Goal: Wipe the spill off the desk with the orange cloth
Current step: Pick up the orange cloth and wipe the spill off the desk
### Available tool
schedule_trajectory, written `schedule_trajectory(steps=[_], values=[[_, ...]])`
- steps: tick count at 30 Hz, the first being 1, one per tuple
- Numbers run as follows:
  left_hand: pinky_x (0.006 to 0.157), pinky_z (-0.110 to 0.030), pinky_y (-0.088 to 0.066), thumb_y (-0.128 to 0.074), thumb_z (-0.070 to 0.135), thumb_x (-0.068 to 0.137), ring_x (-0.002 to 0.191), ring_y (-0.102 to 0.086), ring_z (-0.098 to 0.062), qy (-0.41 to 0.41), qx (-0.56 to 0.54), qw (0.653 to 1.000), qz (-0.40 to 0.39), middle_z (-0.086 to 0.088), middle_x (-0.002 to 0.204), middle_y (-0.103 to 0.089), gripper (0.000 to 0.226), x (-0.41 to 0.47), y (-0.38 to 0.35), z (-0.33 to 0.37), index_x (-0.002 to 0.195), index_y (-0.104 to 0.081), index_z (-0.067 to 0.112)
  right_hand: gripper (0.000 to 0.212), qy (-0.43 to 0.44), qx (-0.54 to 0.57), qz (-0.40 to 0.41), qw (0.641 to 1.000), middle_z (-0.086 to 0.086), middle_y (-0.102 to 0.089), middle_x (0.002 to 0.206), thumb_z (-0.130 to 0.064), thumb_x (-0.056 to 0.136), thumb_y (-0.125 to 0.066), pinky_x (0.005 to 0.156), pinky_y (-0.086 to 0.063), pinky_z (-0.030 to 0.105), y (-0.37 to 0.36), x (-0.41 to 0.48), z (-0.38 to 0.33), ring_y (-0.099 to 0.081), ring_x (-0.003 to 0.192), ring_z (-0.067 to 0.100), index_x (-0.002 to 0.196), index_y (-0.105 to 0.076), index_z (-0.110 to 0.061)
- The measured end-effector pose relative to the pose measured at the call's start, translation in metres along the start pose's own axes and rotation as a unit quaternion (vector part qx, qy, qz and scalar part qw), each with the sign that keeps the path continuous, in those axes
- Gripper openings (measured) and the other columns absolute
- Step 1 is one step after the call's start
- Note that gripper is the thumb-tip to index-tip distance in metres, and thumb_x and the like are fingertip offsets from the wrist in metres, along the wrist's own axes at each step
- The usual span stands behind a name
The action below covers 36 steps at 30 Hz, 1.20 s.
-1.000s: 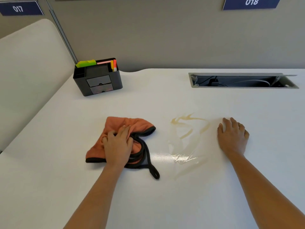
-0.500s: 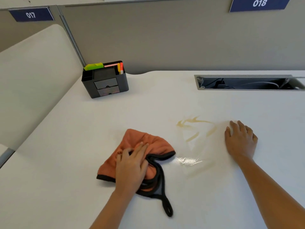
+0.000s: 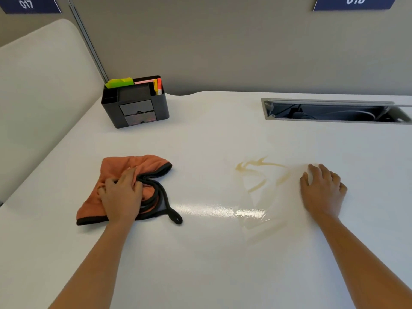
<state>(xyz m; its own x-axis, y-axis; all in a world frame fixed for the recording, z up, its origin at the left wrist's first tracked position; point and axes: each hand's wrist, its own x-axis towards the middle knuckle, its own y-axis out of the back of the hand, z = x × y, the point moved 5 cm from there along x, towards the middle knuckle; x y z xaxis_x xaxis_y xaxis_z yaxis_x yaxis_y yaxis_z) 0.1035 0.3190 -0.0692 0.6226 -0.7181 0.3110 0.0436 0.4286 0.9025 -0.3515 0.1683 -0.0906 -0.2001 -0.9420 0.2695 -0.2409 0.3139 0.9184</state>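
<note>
An orange cloth (image 3: pixel 136 165) with a black border and a black hanging loop lies bunched on the white desk (image 3: pixel 200 253), left of centre. My left hand (image 3: pixel 121 196) rests on top of it, fingers gripping the gathered fabric. A brownish, partly clear spill (image 3: pixel 260 175) streaks the desk to the right of the cloth, with a wet sheen below it. My right hand (image 3: pixel 323 190) lies flat on the desk just right of the spill, fingers spread, holding nothing. The cloth and the spill are apart.
A black desk organiser (image 3: pixel 136 105) with coloured sticky notes and pens stands at the back left. An open cable slot (image 3: pixel 334 112) is set in the desk at the back right. A grey partition wall (image 3: pixel 223 41) closes the far side; a white panel (image 3: pixel 40 97) borders the left.
The view has shifted between frames. My left hand has stayed on the cloth, bunching it more tightly. The right hand keeps its place beside the spill.
</note>
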Motion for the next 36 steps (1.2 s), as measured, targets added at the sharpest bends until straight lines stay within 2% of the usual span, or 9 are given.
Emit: schedule_trajectory(steps=[3, 7, 10, 14, 19, 23, 26, 31, 36], values=[[0.086, -0.054, -0.038, -0.058, 0.016, 0.082, 0.091, -0.052, -0.041, -0.035, 0.001, 0.999, 0.007, -0.015, 0.113, -0.067, 0.038, -0.022, 0.004, 0.021, 0.12, -0.06, 0.014, 0.039, 0.001, 0.0, 0.003, 1.0, 0.009, -0.048, 0.141, -0.029, 0.094, -0.044, 0.103, -0.029, 0.048, 0.0, -0.001, 0.0, -0.041, 0.126, 0.035, 0.13, -0.052, -0.015], [0.077, -0.046, -0.044, -0.041, 0.03, 0.079, 0.082, -0.057, -0.033, -0.158, 0.004, 0.987, 0.021, -0.001, 0.115, -0.069, 0.045, -0.075, 0.006, 0.071, 0.116, -0.063, 0.018, 0.039, 0.001, -0.001, 0.002, 1.0, 0.01, -0.047, 0.141, -0.028, 0.095, -0.044, 0.104, -0.029, 0.048, 0.0, -0.003, -0.001, -0.042, 0.126, 0.035, 0.13, -0.052, -0.014], [0.077, -0.044, -0.047, -0.04, 0.034, 0.08, 0.082, -0.058, -0.027, -0.224, -0.014, 0.975, 0.002, 0.008, 0.121, -0.065, 0.045, -0.104, 0.001, 0.107, 0.118, -0.062, 0.024, 0.04, -0.001, -0.005, -0.003, 1.0, 0.01, -0.047, 0.142, -0.028, 0.095, -0.043, 0.104, -0.029, 0.047, 0.0, -0.003, -0.001, -0.041, 0.127, 0.035, 0.131, -0.051, -0.014], [0.077, -0.045, -0.047, -0.037, 0.034, 0.081, 0.081, -0.058, -0.032, -0.209, 0.002, 0.978, -0.015, 0.002, 0.116, -0.068, 0.045, -0.061, -0.014, 0.133, 0.115, -0.063, 0.02, 0.041, -0.002, -0.009, -0.014, 1.0, 0.008, -0.045, 0.144, -0.03, 0.096, -0.041, 0.106, -0.028, 0.046, 0.0, -0.003, -0.001, -0.04, 0.129, 0.033, 0.133, -0.049, -0.015], [0.091, -0.05, -0.038, -0.046, 0.03, 0.089, 0.102, -0.051, -0.036, -0.165, -0.007, 0.982, -0.093, -0.001, 0.127, -0.061, 0.039, -0.017, -0.04, 0.16, 0.126, -0.054, 0.019, 0.041, -0.004, -0.012, -0.011, 1.0, 0.008, -0.046, 0.144, -0.03, 0.096, -0.041, 0.106, -0.028, 0.046, 0.0, -0.003, -0.001, -0.041, 0.129, 0.033, 0.133, -0.05, -0.015], [0.08, -0.045, -0.046, -0.04, 0.031, 0.082, 0.087, -0.057, -0.032, -0.257, -0.003, 0.965, -0.062, 0.003, 0.118, -0.067, 0.041, -0.052, -0.038, 0.196, 0.117, -0.059, 0.021, 0.041, -0.006, -0.01, -0.016, 1.0, 0.008, -0.046, 0.144, -0.03, 0.096, -0.042, 0.106, -0.027, 0.047, -0.001, -0.003, -0.001, -0.041, 0.129, 0.033, 0.134, -0.05, -0.015], [0.081, -0.044, -0.049, -0.039, 0.034, 0.08, 0.085, -0.06, -0.027, -0.306, -0.021, 0.95, -0.051, 0.009, 0.117, -0.067, 0.043, -0.081, -0.031, 0.195, 0.116, -0.062, 0.024, 0.041, -0.01, -0.014, -0.021, 1.0, 0.007, -0.045, 0.145, -0.031, 0.096, -0.041, 0.107, -0.028, 0.046, -0.001, -0.003, 0.0, -0.04, 0.13, 0.032, 0.135, -0.049, -0.017], [0.075, -0.043, -0.048, -0.04, 0.032, 0.078, 0.08, -0.06, -0.032, -0.243, -0.001, 0.97, -0.005, -0.002, 0.107, -0.071, 0.045, -0.043, -0.033, 0.164, 0.114, -0.063, 0.018, 0.04, -0.012, -0.014, -0.017, 1.0, 0.006, -0.048, 0.143, -0.03, 0.095, -0.044, 0.105, -0.031, 0.046, -0.001, -0.002, 0.0, -0.043, 0.128, 0.032, 0.132, -0.051, -0.017], [0.089, -0.052, -0.038, -0.051, 0.026, 0.088, 0.097, -0.053, -0.039, -0.164, -0.012, 0.984, -0.064, -0.01, 0.117, -0.066, 0.037, 0.024, -0.062, 0.185, 0.123, -0.057, 0.014, 0.038, -0.015, -0.023, 0.005, 1.0, 0.007, -0.052, 0.139, -0.029, 0.094, -0.043, 0.102, -0.034, 0.048, -0.004, -0.002, 0.0, -0.048, 0.124, 0.033, 0.128, -0.055, -0.016]])
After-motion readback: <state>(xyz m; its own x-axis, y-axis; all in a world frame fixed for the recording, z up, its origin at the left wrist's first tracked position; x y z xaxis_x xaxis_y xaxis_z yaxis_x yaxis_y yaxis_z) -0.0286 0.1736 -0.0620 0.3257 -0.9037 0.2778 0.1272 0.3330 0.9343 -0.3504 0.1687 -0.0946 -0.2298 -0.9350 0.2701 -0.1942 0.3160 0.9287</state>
